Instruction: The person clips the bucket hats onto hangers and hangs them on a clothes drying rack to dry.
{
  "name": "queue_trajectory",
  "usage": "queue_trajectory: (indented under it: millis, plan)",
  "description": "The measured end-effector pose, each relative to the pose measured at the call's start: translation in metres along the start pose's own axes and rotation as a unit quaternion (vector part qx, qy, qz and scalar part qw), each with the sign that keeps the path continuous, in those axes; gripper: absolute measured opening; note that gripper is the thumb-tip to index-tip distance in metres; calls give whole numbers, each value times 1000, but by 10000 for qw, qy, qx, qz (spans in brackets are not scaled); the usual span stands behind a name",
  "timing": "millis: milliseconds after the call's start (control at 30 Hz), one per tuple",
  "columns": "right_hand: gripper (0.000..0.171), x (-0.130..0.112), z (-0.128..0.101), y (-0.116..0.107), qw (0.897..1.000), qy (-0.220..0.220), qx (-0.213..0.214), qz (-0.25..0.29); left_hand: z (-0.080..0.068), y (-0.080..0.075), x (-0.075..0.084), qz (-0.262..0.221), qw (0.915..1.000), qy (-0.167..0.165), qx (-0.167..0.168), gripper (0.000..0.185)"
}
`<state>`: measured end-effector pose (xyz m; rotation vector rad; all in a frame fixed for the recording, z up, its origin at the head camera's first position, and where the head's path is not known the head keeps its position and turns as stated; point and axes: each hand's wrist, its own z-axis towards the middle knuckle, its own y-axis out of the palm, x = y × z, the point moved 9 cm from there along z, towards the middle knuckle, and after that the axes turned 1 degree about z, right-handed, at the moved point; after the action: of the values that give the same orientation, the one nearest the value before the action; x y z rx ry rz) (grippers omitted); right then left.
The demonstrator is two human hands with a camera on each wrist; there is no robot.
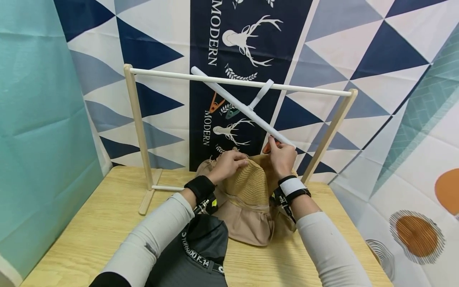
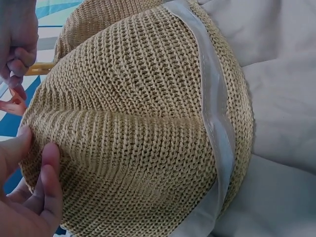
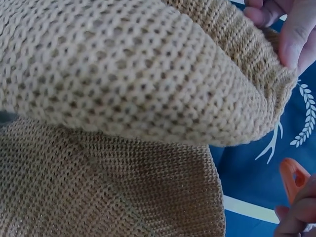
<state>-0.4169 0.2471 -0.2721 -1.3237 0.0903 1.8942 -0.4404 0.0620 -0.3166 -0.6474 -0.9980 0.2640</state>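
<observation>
A tan knitted sun hat (image 1: 247,183) with a beige cloth brim stands on the table. My left hand (image 1: 229,163) pinches the top of its crown; in the left wrist view the thumb and fingertips of that hand (image 2: 29,192) fold the knit. To its right, my right hand (image 1: 282,157) holds an orange clip (image 1: 266,148) at the low end of a white hanger (image 1: 247,111). The clip (image 3: 292,177) is apart from the knit in the right wrist view. The hanger slants down to the right, hooked over the rack's white rail (image 1: 161,74).
Another orange clip (image 1: 215,104) and a green clip (image 1: 232,114) hang from the hanger. A dark grey hat (image 1: 201,243) with a lettered band lies in front, under my left forearm. Wooden posts (image 1: 138,127) hold the rail. Patterned cloth (image 1: 150,36) stands behind the table.
</observation>
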Motion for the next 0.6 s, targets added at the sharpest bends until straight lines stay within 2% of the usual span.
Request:
queue_trajectory:
  millis: [167,300,467,600]
  plan:
    - [55,1,1,2,9992,95,-291,275,6,2,1,76,9998,-181,19,19]
    - [53,-1,1,3,9985,129,-399,346,11,4,2,111,9993,-337,-124,21]
    - [54,-2,-3,7,9974,112,-580,412,16,10,6,335,9986,-204,-355,24]
    - [55,-2,-5,8,9972,49,-665,326,17,12,10,251,9990,-55,-374,24]
